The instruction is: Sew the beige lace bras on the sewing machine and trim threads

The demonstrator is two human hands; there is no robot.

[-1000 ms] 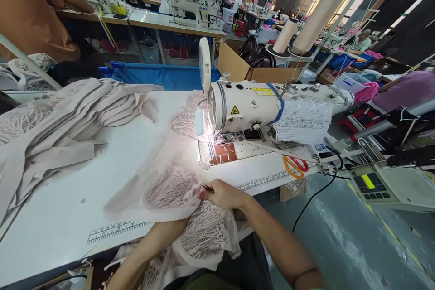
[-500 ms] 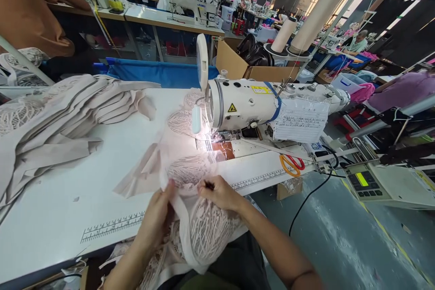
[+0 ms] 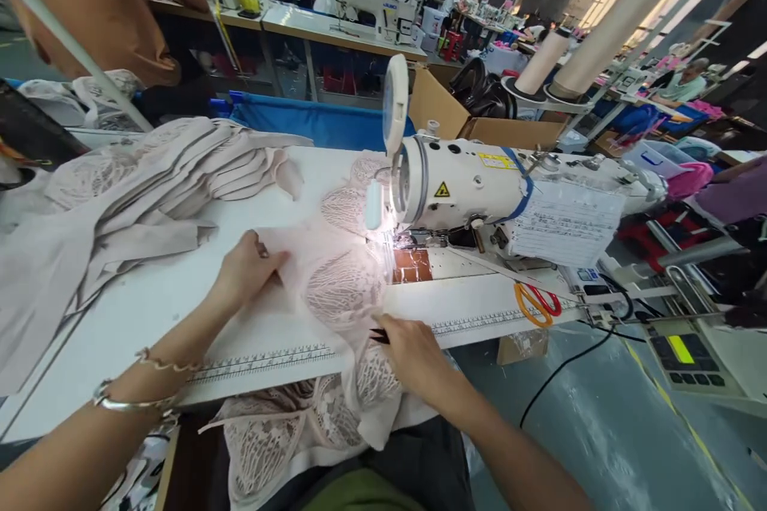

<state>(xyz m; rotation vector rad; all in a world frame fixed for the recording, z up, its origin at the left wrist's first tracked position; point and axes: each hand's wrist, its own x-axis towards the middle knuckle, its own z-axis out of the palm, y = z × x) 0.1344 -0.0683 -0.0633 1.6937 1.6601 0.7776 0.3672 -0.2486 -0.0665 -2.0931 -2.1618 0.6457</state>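
Note:
A pale pink lace bra [image 3: 339,287] lies spread on the table, its upper end under the lit needle area of the sewing machine [image 3: 461,184]. My left hand [image 3: 248,267] pinches the fabric wing at its left side. Low on the bra, by the near lace cup, is my right hand [image 3: 413,347], closed around a small dark pointed tool [image 3: 379,335]; its exact kind is unclear. That hand also rests against the bra's edge. More lace bra pieces [image 3: 264,443] hang over the table edge onto my lap.
Stacked pale bra pieces [image 3: 180,168] cover the table's left. Orange-handled scissors [image 3: 532,305] and red-handled ones lie right of the machine. Thread cones [image 3: 542,64] stand behind it, near an open cardboard box [image 3: 440,100]. A person in orange-brown [image 3: 89,0] is at the upper left.
My left hand has moved left and up from the bra's near strap to its side wing. The bra is spread flatter. My right hand stays near the lower cup with the dark tool.

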